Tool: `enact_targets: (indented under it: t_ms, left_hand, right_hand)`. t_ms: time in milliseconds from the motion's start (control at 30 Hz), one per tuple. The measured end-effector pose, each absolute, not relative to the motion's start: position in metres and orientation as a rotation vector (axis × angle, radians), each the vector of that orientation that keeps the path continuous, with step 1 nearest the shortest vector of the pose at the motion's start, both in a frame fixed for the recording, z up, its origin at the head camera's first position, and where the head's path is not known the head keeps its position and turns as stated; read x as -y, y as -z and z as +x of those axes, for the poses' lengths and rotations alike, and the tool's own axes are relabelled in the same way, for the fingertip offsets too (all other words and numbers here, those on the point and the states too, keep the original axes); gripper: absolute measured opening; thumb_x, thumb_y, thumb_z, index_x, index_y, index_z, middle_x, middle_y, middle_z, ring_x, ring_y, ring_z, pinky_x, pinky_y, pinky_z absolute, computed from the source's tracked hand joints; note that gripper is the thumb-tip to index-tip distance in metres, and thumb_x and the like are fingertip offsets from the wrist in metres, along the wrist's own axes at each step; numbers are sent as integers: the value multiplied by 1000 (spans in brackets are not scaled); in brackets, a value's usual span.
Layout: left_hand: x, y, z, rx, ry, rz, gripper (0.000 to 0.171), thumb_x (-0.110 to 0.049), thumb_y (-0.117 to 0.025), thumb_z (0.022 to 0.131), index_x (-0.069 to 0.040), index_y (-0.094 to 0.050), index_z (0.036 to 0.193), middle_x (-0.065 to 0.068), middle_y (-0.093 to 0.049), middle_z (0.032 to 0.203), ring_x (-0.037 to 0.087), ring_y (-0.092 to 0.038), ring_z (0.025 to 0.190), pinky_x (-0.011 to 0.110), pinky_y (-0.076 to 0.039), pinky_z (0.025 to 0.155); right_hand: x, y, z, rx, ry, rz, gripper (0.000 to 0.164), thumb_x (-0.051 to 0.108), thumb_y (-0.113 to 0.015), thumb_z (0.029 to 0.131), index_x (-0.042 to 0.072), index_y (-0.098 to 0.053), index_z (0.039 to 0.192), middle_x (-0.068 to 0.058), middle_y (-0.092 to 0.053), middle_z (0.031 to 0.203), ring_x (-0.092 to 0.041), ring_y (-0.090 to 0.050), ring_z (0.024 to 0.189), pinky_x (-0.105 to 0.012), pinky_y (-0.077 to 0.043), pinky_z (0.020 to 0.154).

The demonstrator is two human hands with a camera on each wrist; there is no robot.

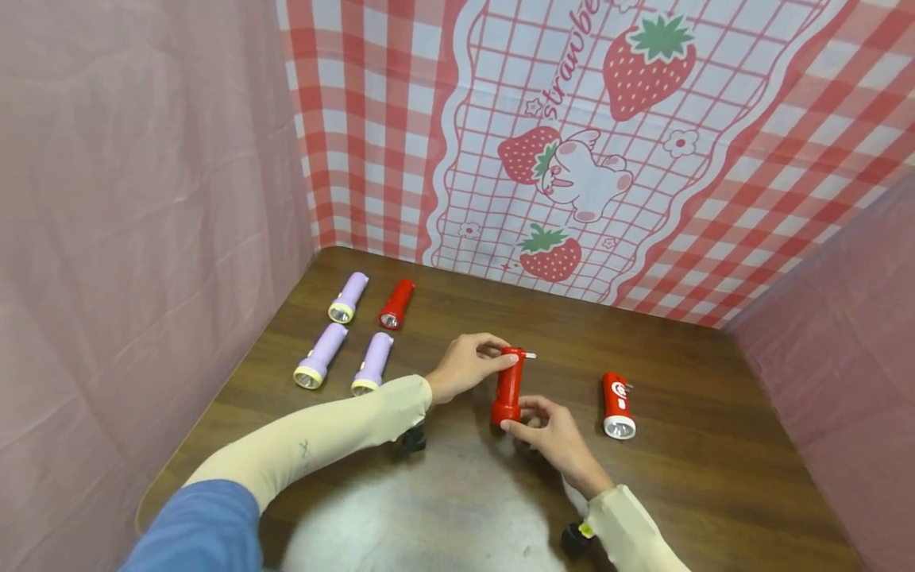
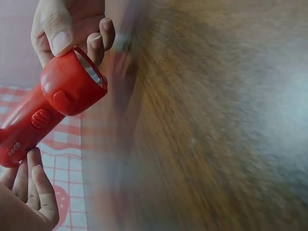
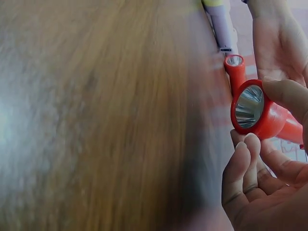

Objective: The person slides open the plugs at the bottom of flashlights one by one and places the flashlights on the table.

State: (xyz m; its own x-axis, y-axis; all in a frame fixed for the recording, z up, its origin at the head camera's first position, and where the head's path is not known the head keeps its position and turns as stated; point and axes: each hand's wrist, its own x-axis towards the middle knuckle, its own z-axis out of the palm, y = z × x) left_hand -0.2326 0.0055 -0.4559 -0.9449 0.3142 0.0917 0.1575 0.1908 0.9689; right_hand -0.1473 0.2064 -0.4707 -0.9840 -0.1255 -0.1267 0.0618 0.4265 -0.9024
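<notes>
Left hand (image 1: 466, 368): pinches red flashlight (image 1: 508, 389) at tail (image 2: 11, 150)
Right hand (image 1: 554, 435): grips its lens head (image 2: 72, 82)
White-rimmed flashlight (image 1: 617, 401): right of hands

The held red flashlight (image 1: 508, 391) looks like smooth, glossy plastic, the worktop (image 1: 708, 453) shiny wood, the pink curtain (image 1: 143, 206) matt, creased cloth.

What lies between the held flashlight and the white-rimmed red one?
In the head view, the right hand, gripping the held flashlight by its lamp end, then bare tabletop up to the white-rimmed flashlight.
</notes>
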Motion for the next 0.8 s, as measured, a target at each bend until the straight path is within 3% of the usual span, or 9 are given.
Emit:
enact_targets:
  t_ms: [800]
  left_hand:
    - [-58, 461, -250, -2324, -1808, 461, 38, -42, -79, 91, -16, -76, 118, -5, -75, 104, 8, -68, 91, 29, -57, 79]
  right_hand:
    - [-243, 466, -149, -2540, 1579, 81, 52, 18, -84, 88, -4, -63, 130, -16, -73, 107, -22, -65, 75, -31, -53, 60]
